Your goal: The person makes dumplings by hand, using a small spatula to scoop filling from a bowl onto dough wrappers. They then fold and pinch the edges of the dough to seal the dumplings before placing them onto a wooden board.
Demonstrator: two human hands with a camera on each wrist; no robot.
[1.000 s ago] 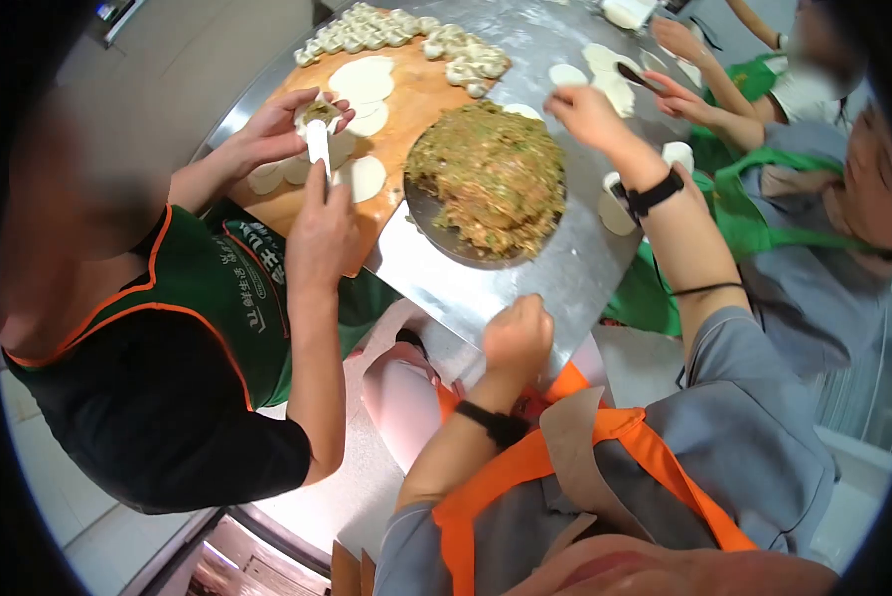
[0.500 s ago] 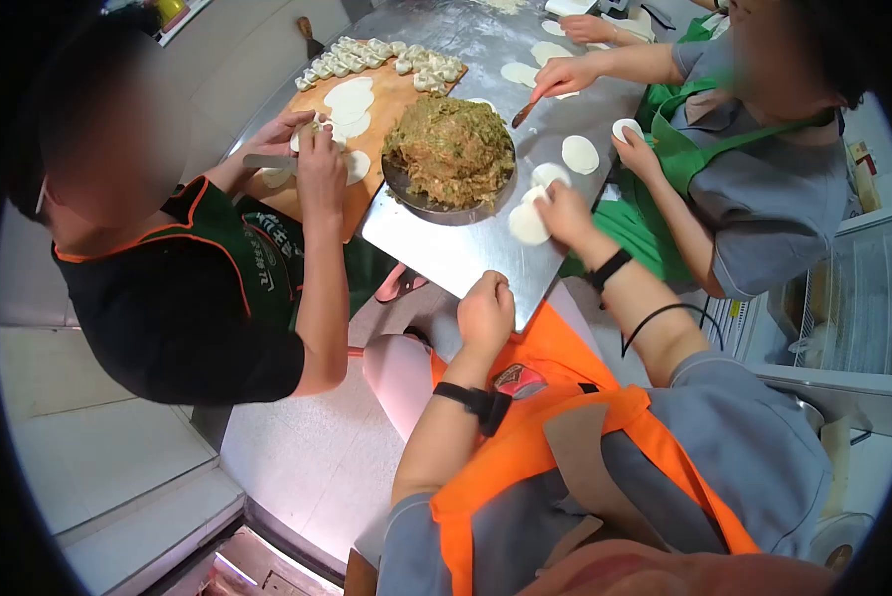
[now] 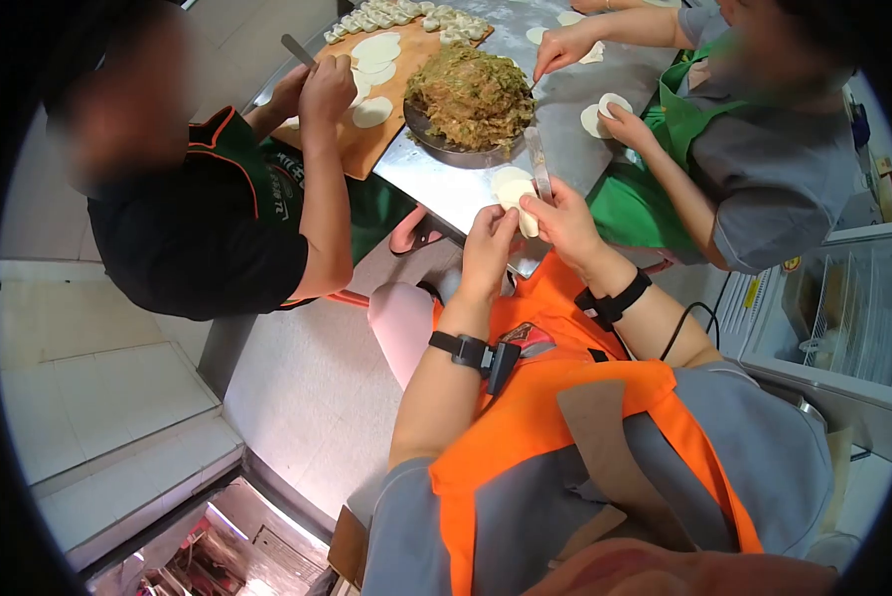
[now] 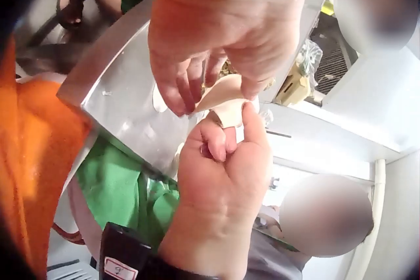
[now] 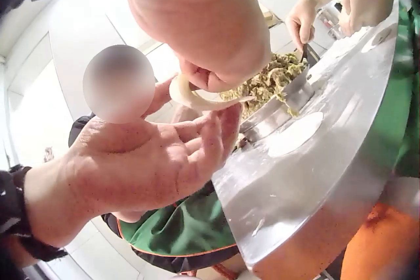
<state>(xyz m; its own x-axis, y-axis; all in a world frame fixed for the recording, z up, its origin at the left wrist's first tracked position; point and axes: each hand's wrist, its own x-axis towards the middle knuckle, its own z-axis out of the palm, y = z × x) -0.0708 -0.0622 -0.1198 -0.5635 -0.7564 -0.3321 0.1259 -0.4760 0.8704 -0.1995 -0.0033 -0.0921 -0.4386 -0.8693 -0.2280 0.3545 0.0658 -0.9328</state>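
In the head view, a round dough wrapper (image 3: 521, 211) is between both hands above the steel table's near corner. My left hand (image 3: 488, 250) has it between thumb and fingers; the right wrist view shows that hand (image 5: 154, 158) palm up under the curved wrapper (image 5: 195, 98). My right hand (image 3: 568, 226) grips a flat spatula (image 3: 537, 159) whose blade points away, and its thumb and finger touch the wrapper's other side. In the left wrist view the right hand (image 4: 223, 175) has curled fingers at the wrapper (image 4: 226, 99).
A metal bowl (image 3: 466, 154) heaped with filling (image 3: 471, 96) stands beyond the hands. Left of it, a wooden board (image 3: 391, 121) bears wrappers and rows of dumplings (image 3: 396, 15). People in green aprons work on both sides; one holds a wrapper (image 3: 614, 105) at the right.
My right hand reached past the bowl, came back to the wrappers on the table, then to my left hand. The left hand, earlier without a wrapper, now holds one.
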